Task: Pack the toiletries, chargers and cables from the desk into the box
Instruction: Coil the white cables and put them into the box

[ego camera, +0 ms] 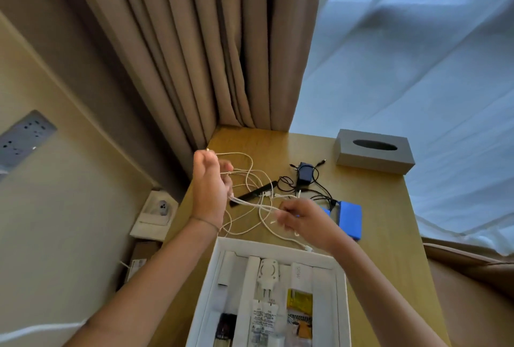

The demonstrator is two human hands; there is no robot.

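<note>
Between my hands the white cable (251, 203) stretches left to right above the desk (383, 207); left hand (208, 188) and right hand (300, 217) both pinch it, box (278, 248) just below.

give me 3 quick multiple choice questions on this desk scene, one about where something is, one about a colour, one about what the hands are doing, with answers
1. Where is the grey tissue box?
A. inside the white box
B. at the far right corner of the desk
C. on the floor

2. What colour is the flat pack beside the right hand?
A. blue
B. red
C. green

3. What are the two hands doing with the white cable?
A. both rest flat on the desk
B. only the right hand touches it
C. both hold it, stretched between them

Answers:
1 B, it sits on the desk by the curtain, past the black charger.
2 A, its surface is plainly blue.
3 C, the left hand and right hand each grip strands above the desk, beyond the white box.
</note>
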